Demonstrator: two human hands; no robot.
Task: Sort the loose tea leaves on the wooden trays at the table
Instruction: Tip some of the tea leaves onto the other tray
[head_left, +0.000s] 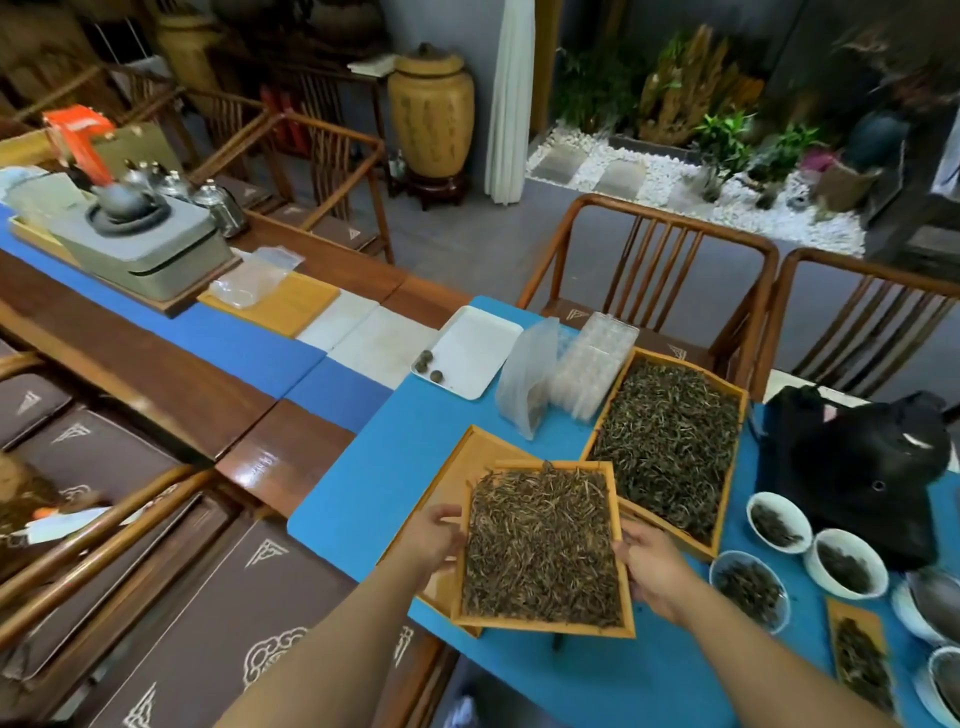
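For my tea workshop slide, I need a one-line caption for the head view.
Both hands, left and right, hold a wooden tray of tea leaves over an empty tray beside a fuller one.

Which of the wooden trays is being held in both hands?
The nearest tray of tea leaves, gripped by the left hand and right hand; the fuller tray behind it lies untouched on the blue cloth.

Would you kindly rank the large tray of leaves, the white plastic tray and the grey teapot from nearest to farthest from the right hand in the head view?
From the right hand:
1. Large tray of leaves, just beyond it, slightly right.
2. White plastic tray, farther back and left, holding small tea balls.
3. Grey teapot, far left along the table.
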